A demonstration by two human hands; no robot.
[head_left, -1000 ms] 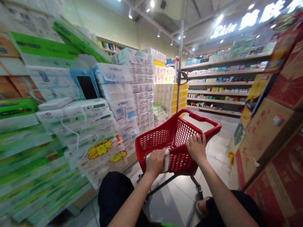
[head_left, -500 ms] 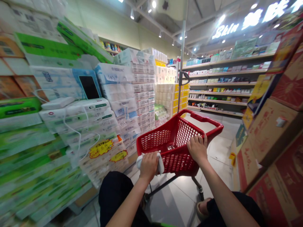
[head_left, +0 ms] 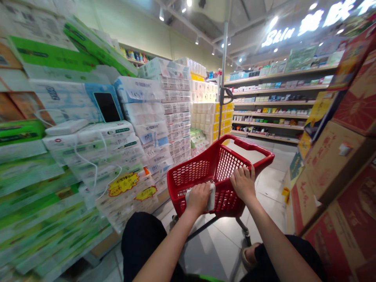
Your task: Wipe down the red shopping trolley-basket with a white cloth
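Observation:
In front of me stands a red plastic shopping cart (head_left: 192,172) with perforated basket walls on a metal wheeled frame. My left hand (head_left: 198,197) is closed on a white cloth (head_left: 212,197), pressing it over the near rim of the basket. The fold of cloth hangs on both sides of my fingers. Farther right, my right hand (head_left: 243,182) is wrapped over the same rim, close to the cart's handle end, with its fingertips inside the basket. I see nothing inside the part of the basket that shows.
Stacked tissue packs (head_left: 152,113) line the left side, with a phone (head_left: 107,107) and a white cabled box (head_left: 67,127) on them. Cardboard boxes (head_left: 337,160) rise at the right. A metal pole (head_left: 222,78) stands beyond the cart, before stocked shelves (head_left: 273,102).
My left hand has slid right along the near rim with the white cloth, toward my right hand. My right hand keeps its hold on the rim. The view has shifted slightly.

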